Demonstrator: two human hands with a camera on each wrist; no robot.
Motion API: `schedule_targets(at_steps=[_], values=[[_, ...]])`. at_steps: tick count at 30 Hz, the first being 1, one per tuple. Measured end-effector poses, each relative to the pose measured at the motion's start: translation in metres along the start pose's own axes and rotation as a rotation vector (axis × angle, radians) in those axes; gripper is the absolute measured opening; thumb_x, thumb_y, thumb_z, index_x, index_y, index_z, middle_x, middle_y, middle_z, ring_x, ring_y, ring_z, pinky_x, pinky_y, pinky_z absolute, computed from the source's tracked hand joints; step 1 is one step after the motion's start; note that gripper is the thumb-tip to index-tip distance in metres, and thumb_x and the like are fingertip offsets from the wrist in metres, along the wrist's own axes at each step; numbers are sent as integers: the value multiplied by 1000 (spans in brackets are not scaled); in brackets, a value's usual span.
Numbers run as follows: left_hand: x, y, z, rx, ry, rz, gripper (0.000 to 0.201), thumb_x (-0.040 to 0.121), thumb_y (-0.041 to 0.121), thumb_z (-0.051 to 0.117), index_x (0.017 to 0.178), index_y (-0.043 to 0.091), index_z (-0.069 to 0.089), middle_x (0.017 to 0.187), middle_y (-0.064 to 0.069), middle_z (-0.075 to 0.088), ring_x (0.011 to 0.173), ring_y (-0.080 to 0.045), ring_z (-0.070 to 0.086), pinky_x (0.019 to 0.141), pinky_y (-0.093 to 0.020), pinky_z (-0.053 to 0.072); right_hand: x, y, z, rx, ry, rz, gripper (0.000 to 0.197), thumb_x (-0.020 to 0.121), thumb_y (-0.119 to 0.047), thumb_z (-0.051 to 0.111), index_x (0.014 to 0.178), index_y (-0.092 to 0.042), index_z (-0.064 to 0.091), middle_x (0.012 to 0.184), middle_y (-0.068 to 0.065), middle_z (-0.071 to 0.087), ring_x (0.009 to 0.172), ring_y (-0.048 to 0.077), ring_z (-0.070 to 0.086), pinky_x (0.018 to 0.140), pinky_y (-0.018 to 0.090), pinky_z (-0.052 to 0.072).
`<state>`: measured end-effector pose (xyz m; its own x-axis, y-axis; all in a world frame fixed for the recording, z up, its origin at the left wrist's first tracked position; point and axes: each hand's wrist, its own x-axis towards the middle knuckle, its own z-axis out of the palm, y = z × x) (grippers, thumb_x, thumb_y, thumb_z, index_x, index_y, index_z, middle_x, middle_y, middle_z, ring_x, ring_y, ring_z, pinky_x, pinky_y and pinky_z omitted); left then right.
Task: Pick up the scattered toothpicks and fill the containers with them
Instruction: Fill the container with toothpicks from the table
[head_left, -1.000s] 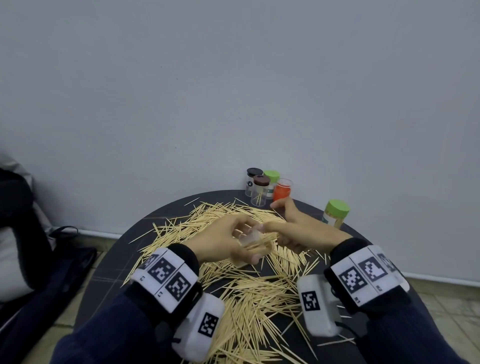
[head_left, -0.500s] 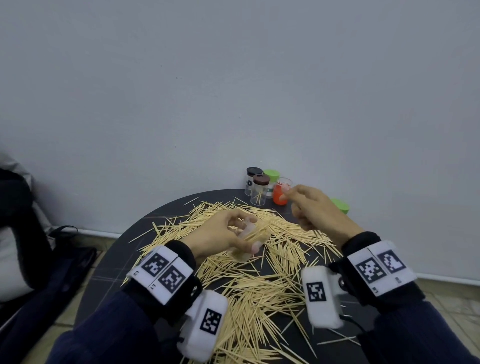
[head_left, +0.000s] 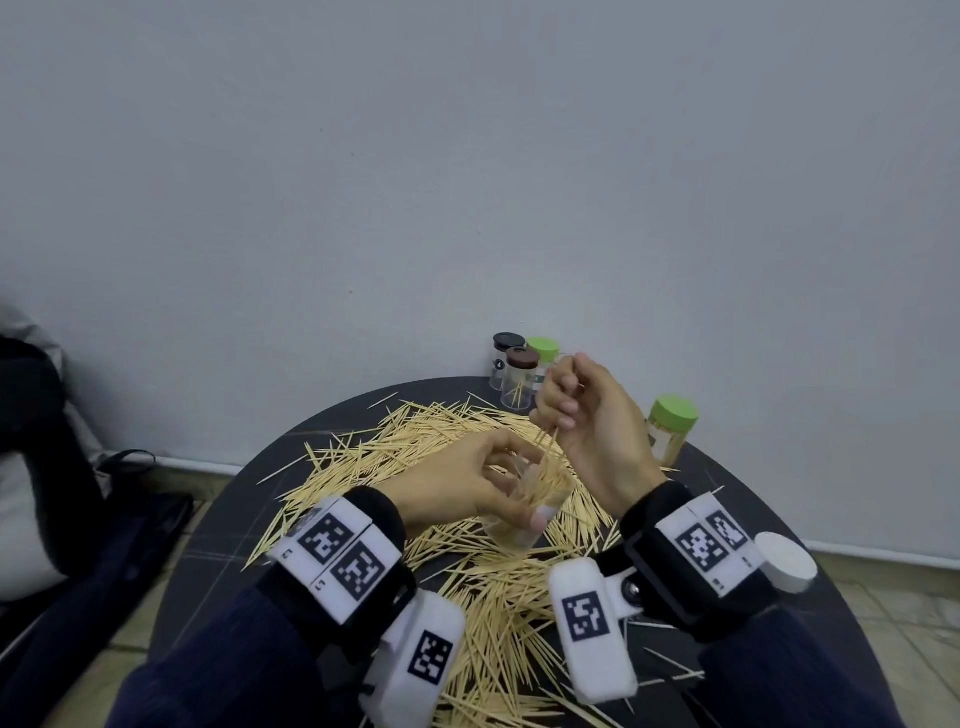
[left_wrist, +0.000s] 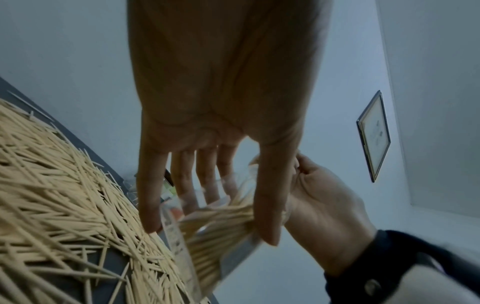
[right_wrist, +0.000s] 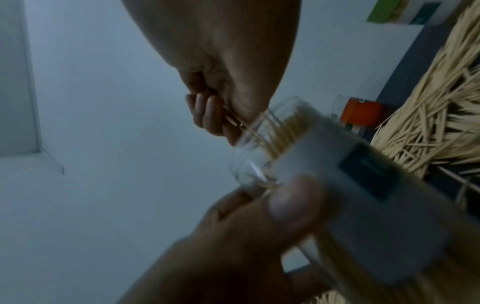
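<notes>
A big heap of pale wooden toothpicks (head_left: 483, 582) covers the round dark table (head_left: 810, 613). My left hand (head_left: 457, 488) grips a clear open container (head_left: 524, 519) tilted over the heap, partly filled with toothpicks; the same container (left_wrist: 207, 228) shows between thumb and fingers in the left wrist view. My right hand (head_left: 571, 410) is just above its mouth and pinches a small bunch of toothpicks (head_left: 548, 441) whose lower ends reach into it. In the right wrist view the container (right_wrist: 298, 144) has a white label, and my curled fingers (right_wrist: 207, 115) hold the bunch at its rim.
Lidded jars stand at the table's far edge by the wall: a black-lidded jar (head_left: 506, 358), a brown-lidded jar (head_left: 519, 379) and a green-lidded jar (head_left: 543, 353). Another green-lidded jar (head_left: 670, 431) with toothpicks stands at the right. A dark bag (head_left: 104, 519) lies on the floor at left.
My right hand reached toward the far jars, then came back above the container with a bunch of toothpicks. My left hand kept its grip on the container.
</notes>
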<state>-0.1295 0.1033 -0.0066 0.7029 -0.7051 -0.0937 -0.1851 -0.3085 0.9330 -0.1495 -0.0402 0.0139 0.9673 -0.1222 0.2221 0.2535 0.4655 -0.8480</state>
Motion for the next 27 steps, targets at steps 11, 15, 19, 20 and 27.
schedule_targets(at_steps=[11,15,19,20,27], values=[[-2,3,-3,-34,42,22,58,72,5,77,121,21,52,124,-6,54,111,-25,57,97,-40,47,0,-2,2,-10,-12,-23,33,100,-18,30,70,-11,43,48,-7,28,42,5,24,59,28,9],[-1,2,-4,-3,50,16,59,72,6,77,124,20,50,123,-4,54,109,-19,56,93,-36,49,0,-6,3,-65,-13,-27,33,100,-21,31,71,-13,44,47,-8,29,41,6,23,53,22,20],[0,2,-4,-17,55,21,59,73,6,76,123,21,49,121,-2,53,107,-16,56,89,-30,48,-2,-5,6,-152,-11,-34,28,100,-17,32,77,-10,46,55,-3,39,49,10,38,52,20,36],[0,1,-4,-17,55,25,59,72,7,77,122,21,50,121,-2,54,107,-15,56,88,-30,48,-2,-4,6,-162,-13,-51,27,100,-15,32,78,-9,47,58,-1,42,53,11,45,55,20,43],[3,-1,-6,38,235,90,58,68,10,81,118,22,54,116,4,56,107,-13,56,76,-20,46,4,-7,-10,-453,-10,-232,16,95,-4,46,90,-14,57,85,-1,65,84,9,65,75,20,50]])
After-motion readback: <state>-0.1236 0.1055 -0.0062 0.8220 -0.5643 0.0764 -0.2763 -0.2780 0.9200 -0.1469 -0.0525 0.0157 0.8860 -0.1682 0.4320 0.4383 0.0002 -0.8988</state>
